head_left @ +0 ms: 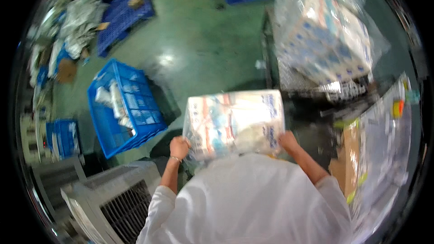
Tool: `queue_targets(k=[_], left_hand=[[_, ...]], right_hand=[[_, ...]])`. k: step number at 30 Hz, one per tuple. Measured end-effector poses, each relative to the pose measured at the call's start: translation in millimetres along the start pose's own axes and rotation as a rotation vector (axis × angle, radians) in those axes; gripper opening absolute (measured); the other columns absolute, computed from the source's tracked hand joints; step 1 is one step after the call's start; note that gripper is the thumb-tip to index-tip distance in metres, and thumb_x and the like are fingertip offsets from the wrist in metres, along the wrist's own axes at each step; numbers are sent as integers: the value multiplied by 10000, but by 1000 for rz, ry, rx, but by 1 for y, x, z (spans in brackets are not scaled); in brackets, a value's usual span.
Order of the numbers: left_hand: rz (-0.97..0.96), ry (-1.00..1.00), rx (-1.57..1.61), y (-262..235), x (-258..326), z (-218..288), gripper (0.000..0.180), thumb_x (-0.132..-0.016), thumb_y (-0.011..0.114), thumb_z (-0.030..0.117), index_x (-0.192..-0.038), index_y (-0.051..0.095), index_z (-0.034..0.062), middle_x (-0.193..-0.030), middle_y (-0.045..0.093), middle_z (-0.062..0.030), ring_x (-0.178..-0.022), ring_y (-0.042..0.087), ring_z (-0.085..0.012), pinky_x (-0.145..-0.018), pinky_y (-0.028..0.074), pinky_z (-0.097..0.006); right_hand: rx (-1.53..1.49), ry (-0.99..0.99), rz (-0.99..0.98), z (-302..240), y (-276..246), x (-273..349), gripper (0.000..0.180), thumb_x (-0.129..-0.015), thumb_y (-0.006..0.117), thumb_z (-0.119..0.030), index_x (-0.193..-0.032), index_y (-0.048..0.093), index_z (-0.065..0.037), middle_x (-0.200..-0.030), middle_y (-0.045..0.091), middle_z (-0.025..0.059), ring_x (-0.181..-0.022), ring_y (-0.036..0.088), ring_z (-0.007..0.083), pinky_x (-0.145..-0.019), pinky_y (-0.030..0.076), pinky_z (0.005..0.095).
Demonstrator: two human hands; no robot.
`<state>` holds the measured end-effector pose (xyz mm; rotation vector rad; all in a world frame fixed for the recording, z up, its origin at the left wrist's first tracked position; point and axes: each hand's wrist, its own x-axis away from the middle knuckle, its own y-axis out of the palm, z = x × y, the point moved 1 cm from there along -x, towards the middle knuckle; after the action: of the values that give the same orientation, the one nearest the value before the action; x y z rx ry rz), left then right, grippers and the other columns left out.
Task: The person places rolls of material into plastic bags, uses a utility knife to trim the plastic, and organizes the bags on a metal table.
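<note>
Plastic-wrapped pack (235, 122), left hand (179, 147), right hand (288, 141) gripping

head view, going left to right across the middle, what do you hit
blue crate → left hand → clear-wrapped bundle of packs held in both hands → right hand → cardboard box
</note>
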<state>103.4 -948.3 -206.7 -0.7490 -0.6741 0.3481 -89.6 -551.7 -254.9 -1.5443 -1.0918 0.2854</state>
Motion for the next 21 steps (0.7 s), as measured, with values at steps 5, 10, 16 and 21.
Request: queue_targets(k=[5, 10, 16, 21], left_hand=[[-187, 146, -479, 3, -159, -1, 201, -727, 476, 171, -732, 650, 69, -779, 611, -172, -734, 588, -340, -688, 473, -407], [-200, 124, -591, 31, -294, -22, 295, -807, 419, 238, -809, 641, 43, -876, 614, -174, -810, 593, -342, -735, 475, -407], [-316, -4, -637, 49, -336, -75, 294, -797, 405, 219, -851, 637, 47, -931, 603, -186, -878, 580, -341, -771, 466, -401], [-290, 0, -608, 44, -346, -51, 287, -785, 411, 214, -866, 635, 53, -935, 604, -174, -872, 580, -342, -773, 465, -398]], right_hand=[[70, 98, -39, -6, 95, -44, 134, -671, 531, -166, -706, 622, -74, -660, 604, 98, -668, 586, 259, -618, 455, 380], [-198, 561, 92, -3, 169, -128, 93, -631, 542, -143, -600, 618, -98, -637, 610, 83, -675, 592, 254, -615, 451, 383], [80, 353, -155, -26, 140, -166, 111, -625, 534, -131, -600, 615, -60, -631, 605, 106, -655, 581, 242, -603, 442, 356], [-95, 653, -20, -6, 134, -186, 151, -643, 513, -122, -640, 620, -15, -758, 607, 164, -737, 575, 262, -670, 461, 367]])
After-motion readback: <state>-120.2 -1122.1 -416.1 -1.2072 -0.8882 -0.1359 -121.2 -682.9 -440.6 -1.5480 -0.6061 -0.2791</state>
